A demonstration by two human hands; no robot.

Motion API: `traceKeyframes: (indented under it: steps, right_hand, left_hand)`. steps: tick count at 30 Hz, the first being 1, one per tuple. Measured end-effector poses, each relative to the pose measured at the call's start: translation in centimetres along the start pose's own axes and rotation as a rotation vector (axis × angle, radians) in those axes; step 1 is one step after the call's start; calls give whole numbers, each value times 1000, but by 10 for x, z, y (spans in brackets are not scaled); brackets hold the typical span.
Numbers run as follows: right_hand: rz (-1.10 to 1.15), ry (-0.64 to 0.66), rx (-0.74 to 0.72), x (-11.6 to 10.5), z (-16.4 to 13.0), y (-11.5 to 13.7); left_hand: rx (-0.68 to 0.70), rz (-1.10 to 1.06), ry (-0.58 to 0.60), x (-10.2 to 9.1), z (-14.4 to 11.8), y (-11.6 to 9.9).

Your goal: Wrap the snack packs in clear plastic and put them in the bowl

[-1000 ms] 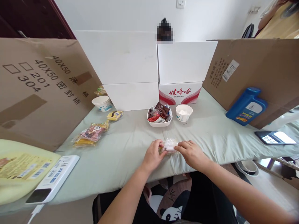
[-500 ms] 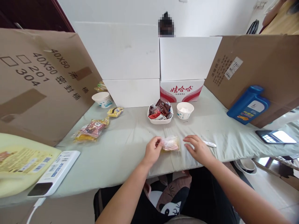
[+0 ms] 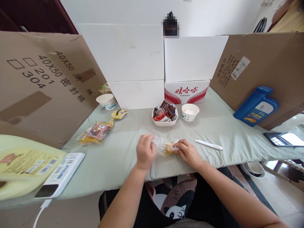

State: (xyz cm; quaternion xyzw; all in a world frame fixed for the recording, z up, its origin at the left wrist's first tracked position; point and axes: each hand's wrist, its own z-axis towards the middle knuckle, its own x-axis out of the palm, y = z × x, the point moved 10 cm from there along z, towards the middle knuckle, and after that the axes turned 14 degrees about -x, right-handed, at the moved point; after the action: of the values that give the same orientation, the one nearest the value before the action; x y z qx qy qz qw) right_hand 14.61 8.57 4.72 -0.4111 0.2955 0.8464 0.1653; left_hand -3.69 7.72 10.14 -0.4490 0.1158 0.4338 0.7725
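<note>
Between my hands, low over the front of the table, is a yellow snack packet [image 3: 171, 149] with clear plastic wrap [image 3: 161, 143] stretched off its left side. My left hand [image 3: 145, 152], slightly blurred, is closed on the loose end of the wrap. At the packet's right end, the fingers of my right hand [image 3: 190, 154] press together on it. Just beyond the right hand lies a slim white cutter or pen [image 3: 209, 144]. Farther back stands a white bowl [image 3: 165, 123] full of brown and red wrapped snacks, beside a paper cup [image 3: 190, 113] with something white inside.
At left lie snack packs [image 3: 96, 132], a small yellow packet [image 3: 119, 114], a paper bowl [image 3: 106, 102], a power bank [image 3: 60, 174] and a yellow jug [image 3: 26, 171]. A blue bottle [image 3: 256, 106] and phone [image 3: 282, 139] are at right. Boxes [image 3: 187, 91] wall the back.
My left hand has moved left, drawing the plastic wrap out. My right hand has come left onto the packet, uncovering the white cutter or pen.
</note>
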Motion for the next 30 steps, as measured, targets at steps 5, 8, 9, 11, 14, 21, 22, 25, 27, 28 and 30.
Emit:
traceKeyframes:
  steps: [5,8,9,11,14,21,22,25,27,28,30]
  right_hand:
    - [70,-181,-12,-26,-7,-3]
    - [46,-348,219,-53,-38,-41]
    - [34,-381,320,-61,-53,-55]
    - [0,-411,482,-72,-82,-78]
    - [-133,-455,500,-94,-100,-75]
    - [-34,-188,-37,-85,-28,26]
    - [0,-57,-36,-70,-21,32]
    - [-31,342,92,-25,-25,26]
    - [-118,506,175,-8,-37,16]
    - [-161,542,205,-3,-42,12]
    - [-228,541,258,-3,-48,4]
  left_hand:
    - [298,178,289,49,-36,-51]
    - [235,235,298,55,-33,-38]
    - [222,227,289,53,-31,-35]
    - [226,202,258,48,-28,-35]
    - [303,167,215,38,-31,-51]
    - [386,240,512,42,-70,-87]
    - [355,283,634,48,-79,-85]
    - [227,404,894,62,-100,-68]
    - [151,479,890,66,-95,-54]
    - [123,503,842,66,-88,-47]
    - [97,491,706,64,-70,-39]
